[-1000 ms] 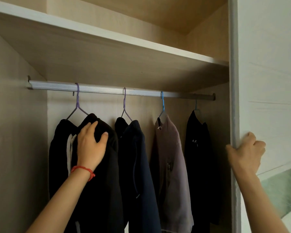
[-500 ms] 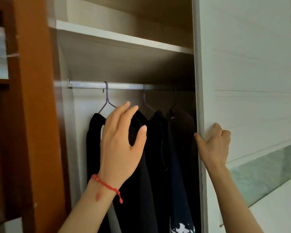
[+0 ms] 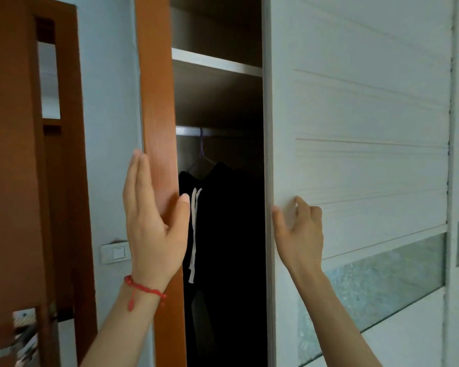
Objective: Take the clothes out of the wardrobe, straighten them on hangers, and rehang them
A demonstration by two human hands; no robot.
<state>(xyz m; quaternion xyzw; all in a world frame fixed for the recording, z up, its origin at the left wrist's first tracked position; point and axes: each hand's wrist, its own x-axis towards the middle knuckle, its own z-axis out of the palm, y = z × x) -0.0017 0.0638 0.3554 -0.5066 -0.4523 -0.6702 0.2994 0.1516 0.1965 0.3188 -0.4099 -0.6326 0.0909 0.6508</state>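
Observation:
The wardrobe shows only a narrow dark gap between its orange-brown side panel (image 3: 159,102) and the white sliding door (image 3: 355,128). Inside, a black hooded garment (image 3: 223,221) with white drawstrings hangs from a purple hanger (image 3: 202,152) on the metal rail (image 3: 188,130). My left hand (image 3: 154,223) lies flat with straight fingers against the orange panel, thumb on its inner edge. My right hand (image 3: 301,231) holds the sliding door's left edge, thumb along the edge and fingers curled on its face. The other clothes are hidden behind the door.
A shelf (image 3: 215,62) crosses the wardrobe above the rail. A brown room door (image 3: 24,154) stands at the left, with a white wall switch (image 3: 116,252) on the pale blue wall beside it. A frosted glass band (image 3: 382,282) runs across the sliding door.
The sliding door has moved left, covering most of the clothes. My left hand left the black garment and now lies on the side panel. The view swung left.

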